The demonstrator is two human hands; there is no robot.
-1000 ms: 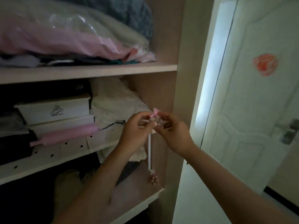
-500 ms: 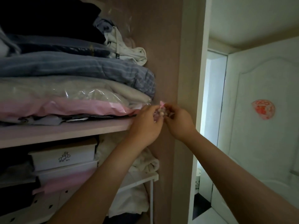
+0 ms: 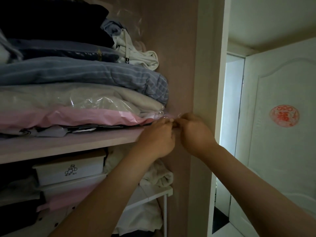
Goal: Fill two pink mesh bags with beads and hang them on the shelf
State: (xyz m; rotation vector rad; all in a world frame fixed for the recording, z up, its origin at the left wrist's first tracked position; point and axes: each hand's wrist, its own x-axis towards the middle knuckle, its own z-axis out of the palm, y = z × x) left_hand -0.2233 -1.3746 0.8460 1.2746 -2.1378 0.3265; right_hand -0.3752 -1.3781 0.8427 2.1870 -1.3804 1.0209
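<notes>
Late in the task, by the look of things: filling apparently finished for this bag, hanging now in hand. Left hand [image 3: 158, 135] and right hand [image 3: 195, 134] raised side by side at the right end of the wooden shelf [image 3: 68, 142], fingertips pinched together over a scrap of pink mesh bag [image 3: 171, 119], of which only a small pink tip peeps out between them. Both hands closed tight, seemingly on the bag's top or its drawstring; beads not visible, bag body hidden behind the fingers. Bag touching or just beside the shelf's front corner, next to the cupboard side panel [image 3: 179, 65] and just under the pink bundle in clear plastic [image 3: 77, 115]. No hook or peg discernible, so impossible to tell whether fastened yet. No second bag anywhere in view; impossible to tell whether already hung or left to do
</notes>
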